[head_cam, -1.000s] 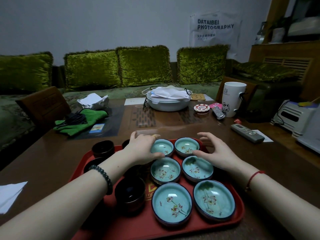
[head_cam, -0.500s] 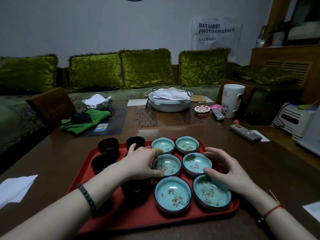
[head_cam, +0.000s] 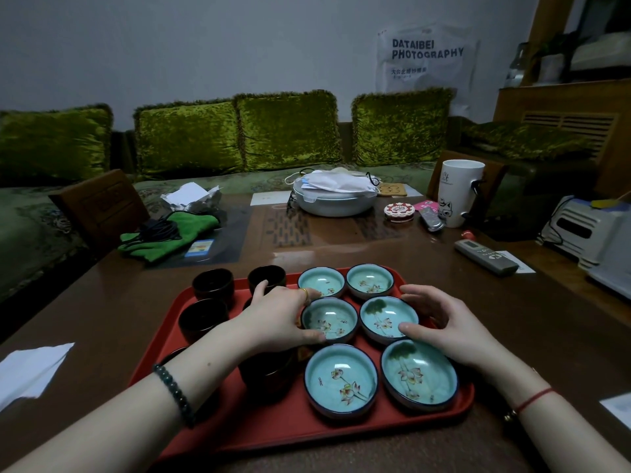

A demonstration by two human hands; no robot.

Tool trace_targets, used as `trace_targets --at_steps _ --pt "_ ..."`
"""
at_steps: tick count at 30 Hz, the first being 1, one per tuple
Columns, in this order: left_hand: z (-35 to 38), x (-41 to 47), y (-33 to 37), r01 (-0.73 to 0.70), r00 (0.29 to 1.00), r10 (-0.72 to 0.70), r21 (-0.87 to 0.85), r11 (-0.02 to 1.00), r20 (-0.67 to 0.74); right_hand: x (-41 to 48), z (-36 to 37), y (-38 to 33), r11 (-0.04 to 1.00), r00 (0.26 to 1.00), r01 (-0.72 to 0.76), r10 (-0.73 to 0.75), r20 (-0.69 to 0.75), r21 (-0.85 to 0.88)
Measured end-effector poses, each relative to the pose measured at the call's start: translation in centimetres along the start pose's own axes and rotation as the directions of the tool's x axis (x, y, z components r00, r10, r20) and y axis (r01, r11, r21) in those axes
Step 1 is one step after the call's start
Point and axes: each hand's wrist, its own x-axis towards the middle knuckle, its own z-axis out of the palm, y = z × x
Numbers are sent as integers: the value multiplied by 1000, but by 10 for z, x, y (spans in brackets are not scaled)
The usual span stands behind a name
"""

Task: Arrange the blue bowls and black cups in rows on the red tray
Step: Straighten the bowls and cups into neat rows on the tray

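A red tray (head_cam: 273, 428) lies on the brown table in front of me. Several blue bowls with flower patterns stand on its right half in two columns. My left hand (head_cam: 276, 319) clasps the middle-left bowl (head_cam: 329, 319), thumb on the near rim and fingers at the far rim. My right hand (head_cam: 444, 322) holds the middle-right bowl (head_cam: 384, 315), thumb on its near rim and fingers curved round its right side. Black cups (head_cam: 213, 283) stand on the tray's left half; one cup (head_cam: 269, 370) is partly hidden under my left wrist.
A grey remote (head_cam: 486, 256) lies right of the tray, with a white mug (head_cam: 459, 192) and a white covered dish (head_cam: 334, 199) further back. A green cloth (head_cam: 170, 233) lies at the back left, white paper (head_cam: 30, 367) at the near left, and a white device (head_cam: 587, 233) at the right edge.
Both hands have drawn back toward me from the far row of bowls to the middle row. The bowls now sit in tighter pairs.
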Motion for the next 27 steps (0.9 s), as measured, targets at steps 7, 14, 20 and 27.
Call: trace_targets --at_steps 7,14,20,27 --pt "0 0 0 4 1000 -4 0 1000 -2 7 -3 -10 991 992 -73 84 94 -114" --pt "0 0 1 9 1000 -9 -9 1000 -8 11 3 -16 977 991 -84 103 88 -198" --pt "-1 0 2 9 1000 -9 -13 1000 -7 12 9 -18 972 992 -77 97 79 -222" --pt "-2 -3 4 14 1000 -14 -19 1000 -8 15 13 -15 973 994 -85 98 48 -214"
